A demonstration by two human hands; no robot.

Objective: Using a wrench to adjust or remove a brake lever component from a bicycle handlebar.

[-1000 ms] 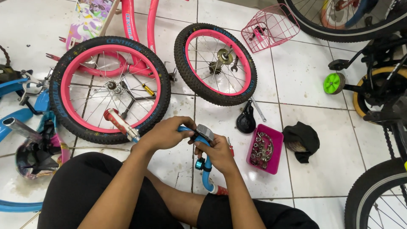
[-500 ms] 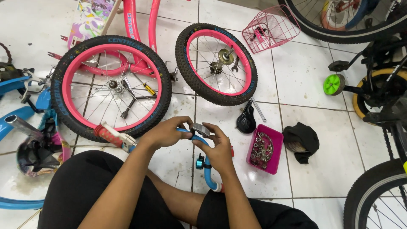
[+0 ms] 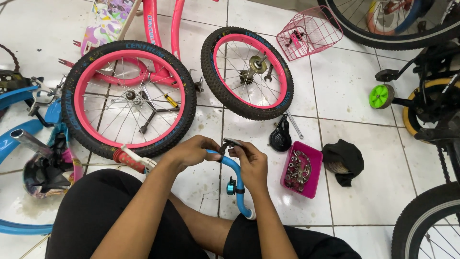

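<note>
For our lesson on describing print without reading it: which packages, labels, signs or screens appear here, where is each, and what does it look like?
Printed panel: top left on the floor, flat, white with purple, yellow and green cartoon print.
Tyre lettering: on the large pink-rimmed wheel's black tyre, small blue letters.
Frame lettering: on the pink frame tube, top centre, dark print.
No screens or signs show.

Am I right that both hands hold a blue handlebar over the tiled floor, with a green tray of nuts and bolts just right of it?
Not quite: the tray is pink, not green, as the head view shows. The rest holds: the left hand and right hand hold the blue handlebar over the tiled floor, the tray of nuts and bolts just right of it.
</note>
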